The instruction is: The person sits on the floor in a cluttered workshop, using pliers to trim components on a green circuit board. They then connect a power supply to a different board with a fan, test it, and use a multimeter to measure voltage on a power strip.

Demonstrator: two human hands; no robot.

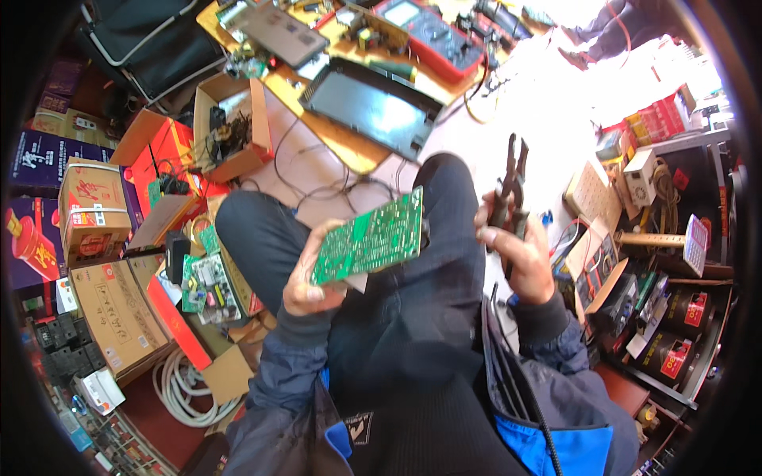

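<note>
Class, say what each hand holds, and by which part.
The left hand holds the green circuit board by its left edge; the right hand holds the dark pliers by their handles.

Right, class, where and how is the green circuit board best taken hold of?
Probably by the left edge of the green circuit board, coming from the person's left, as the left grip does. It is thin, flat and held tilted, so pinching the rim should leave most of its dotted face uncovered; the right grip is occupied with pliers.

Your circuit board (371,238) looks glossy; below it, your trousers (429,287) are matt cloth; beyond it, a shiny, plastic-looking tray (371,107).
</note>
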